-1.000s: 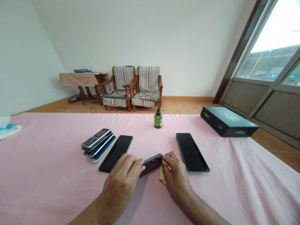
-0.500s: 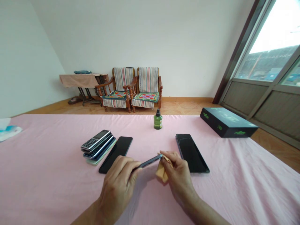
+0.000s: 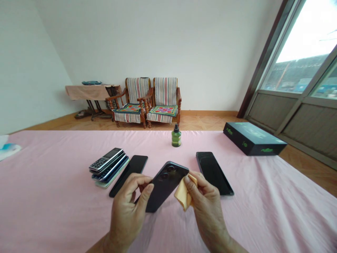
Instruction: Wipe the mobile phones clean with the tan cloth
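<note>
My left hand [image 3: 129,207] grips a dark smartphone [image 3: 164,186] by its lower edge, tilted up with its back and camera lenses facing me. My right hand [image 3: 206,207] pinches a yellow microfibre cloth [image 3: 183,193] against the phone's upper right corner. Just right of the cloth, a black smartphone [image 3: 212,173] lies flat on the pink sheet [image 3: 263,218]. Beyond my left hand lies another black smartphone [image 3: 131,172]. Further left is a stack of phones [image 3: 109,167], topped by a keypad mobile phone [image 3: 106,160].
A green spray bottle [image 3: 176,137] stands at the sheet's far side. A black box with green print [image 3: 252,138] lies at the far right edge. A tissue packet [image 3: 9,149] sits far left. Wooden armchairs [image 3: 152,102] and a small table [image 3: 92,92] stand beyond, with a window [image 3: 297,59] at right.
The dark phone has turned from edge-on to show its back and cameras, and it is raised higher. My hands have spread apart a little, and the cloth now sits at the phone's corner.
</note>
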The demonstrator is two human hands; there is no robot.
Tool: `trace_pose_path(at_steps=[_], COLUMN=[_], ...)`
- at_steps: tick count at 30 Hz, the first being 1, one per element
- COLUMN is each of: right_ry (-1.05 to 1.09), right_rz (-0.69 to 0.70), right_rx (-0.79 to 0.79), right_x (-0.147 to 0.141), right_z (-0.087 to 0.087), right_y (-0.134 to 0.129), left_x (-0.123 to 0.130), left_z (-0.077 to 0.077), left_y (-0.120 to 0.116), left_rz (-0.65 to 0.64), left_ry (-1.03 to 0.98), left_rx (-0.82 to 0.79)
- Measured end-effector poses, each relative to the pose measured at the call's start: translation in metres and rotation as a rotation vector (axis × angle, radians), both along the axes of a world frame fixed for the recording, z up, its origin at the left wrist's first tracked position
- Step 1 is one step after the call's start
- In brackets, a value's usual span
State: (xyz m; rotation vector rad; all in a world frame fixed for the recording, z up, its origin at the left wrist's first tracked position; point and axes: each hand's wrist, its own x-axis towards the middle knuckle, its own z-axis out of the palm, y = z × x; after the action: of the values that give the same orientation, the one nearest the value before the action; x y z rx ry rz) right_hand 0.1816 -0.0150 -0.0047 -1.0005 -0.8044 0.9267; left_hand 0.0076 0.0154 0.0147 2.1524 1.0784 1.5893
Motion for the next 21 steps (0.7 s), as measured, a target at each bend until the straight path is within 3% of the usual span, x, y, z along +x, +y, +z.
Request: trace_pose_path(at_steps=[10, 14, 21], right_ry=[0.065, 0.124, -0.012], right_rz=[-0.05, 0.061, 0.231], right_rx=[-0.009, -0.034, -0.069], right_x=[0.004, -0.003, -0.026], right_z=[0.01, 0.001, -0.023], right_y=[-0.001, -0.001, -0.007], left_x=[0.003, 0.005, 0.003], left_z=[0.0, -0.002, -0.006], left_y=[0.001, -0.002, 0.001], left_rz=[-0.018, -0.02, 0.051], left_ry=[-0.03, -0.1, -0.235], left_rx=[-0.029, -0.072, -0.259])
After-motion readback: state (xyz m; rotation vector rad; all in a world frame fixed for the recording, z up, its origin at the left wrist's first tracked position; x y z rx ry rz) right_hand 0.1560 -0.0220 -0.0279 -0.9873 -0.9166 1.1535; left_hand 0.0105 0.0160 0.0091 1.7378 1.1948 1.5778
